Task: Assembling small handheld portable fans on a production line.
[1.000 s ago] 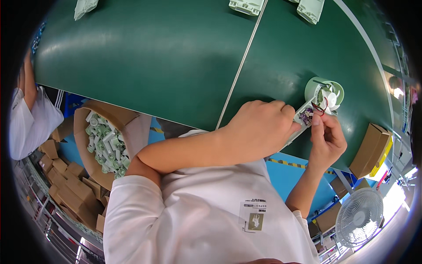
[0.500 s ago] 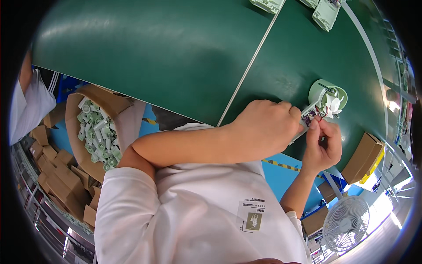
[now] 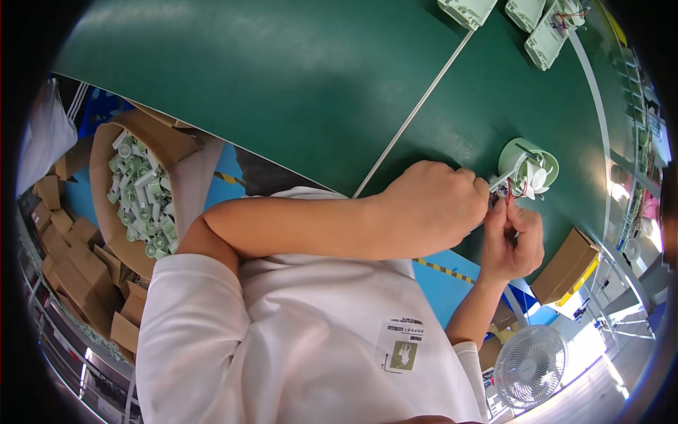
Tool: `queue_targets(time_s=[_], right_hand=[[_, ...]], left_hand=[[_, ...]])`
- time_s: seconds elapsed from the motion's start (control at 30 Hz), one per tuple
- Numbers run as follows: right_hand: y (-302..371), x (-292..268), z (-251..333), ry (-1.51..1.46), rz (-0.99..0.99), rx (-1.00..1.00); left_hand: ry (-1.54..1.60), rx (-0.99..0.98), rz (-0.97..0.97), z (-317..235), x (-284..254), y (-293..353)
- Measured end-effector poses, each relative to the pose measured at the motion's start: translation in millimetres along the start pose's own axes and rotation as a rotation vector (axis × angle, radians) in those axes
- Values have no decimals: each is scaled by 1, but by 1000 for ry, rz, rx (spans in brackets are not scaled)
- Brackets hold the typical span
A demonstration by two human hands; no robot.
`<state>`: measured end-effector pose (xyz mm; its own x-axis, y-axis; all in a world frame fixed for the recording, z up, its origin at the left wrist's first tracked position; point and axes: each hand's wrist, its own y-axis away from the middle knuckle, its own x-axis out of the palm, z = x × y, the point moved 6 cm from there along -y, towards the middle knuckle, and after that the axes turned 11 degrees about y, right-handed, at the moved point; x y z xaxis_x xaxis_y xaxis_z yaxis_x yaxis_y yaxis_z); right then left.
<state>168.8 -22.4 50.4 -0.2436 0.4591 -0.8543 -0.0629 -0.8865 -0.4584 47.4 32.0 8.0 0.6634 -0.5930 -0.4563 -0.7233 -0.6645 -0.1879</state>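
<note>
Since the earlier frame the view has tilted a little, so the round pale green part point(image 3: 528, 167) now sits slightly lower and more to the right, and the grey-green housings point(image 3: 545, 35) at the top edge have come more into the picture; the hands themselves have hardly changed their pose. I see the left hand point(image 3: 432, 210) crossed over in front of the body, closed around a small piece with thin red and dark wires point(image 3: 510, 191), which it holds right at the edge of the round part. The right hand point(image 3: 514, 237) comes up from below and its fingertips pinch the same wires, I think to keep them steady while the left hand guides them (the exact contact is hidden by the fingers). The round part rests on the green table point(image 3: 282, 92), close to the near edge, probably so both hands can reach it without stretching. To the person's left, an open cardboard box point(image 3: 120, 141) of small pale green pieces point(image 3: 138, 198) stands within arm's reach, and a white fan point(image 3: 530, 366) stands on the floor at the lower right.
</note>
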Motion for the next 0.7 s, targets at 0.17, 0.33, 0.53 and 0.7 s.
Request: queue_targets(time_s=[0.17,0.33,0.53,0.7], right_hand=[[-10,-4,2,104,70,-197],[-16,-5,2,24,186,-138],[-15,-4,-4,-72,249,170],[10,-27,-32,-252,265,410]], left_hand=[[-30,-10,9,-3,1,-1],[-27,-3,30,-4,2,-3],[-9,22,59,-2,1,-1],[90,-131,16,-7,-36,2]])
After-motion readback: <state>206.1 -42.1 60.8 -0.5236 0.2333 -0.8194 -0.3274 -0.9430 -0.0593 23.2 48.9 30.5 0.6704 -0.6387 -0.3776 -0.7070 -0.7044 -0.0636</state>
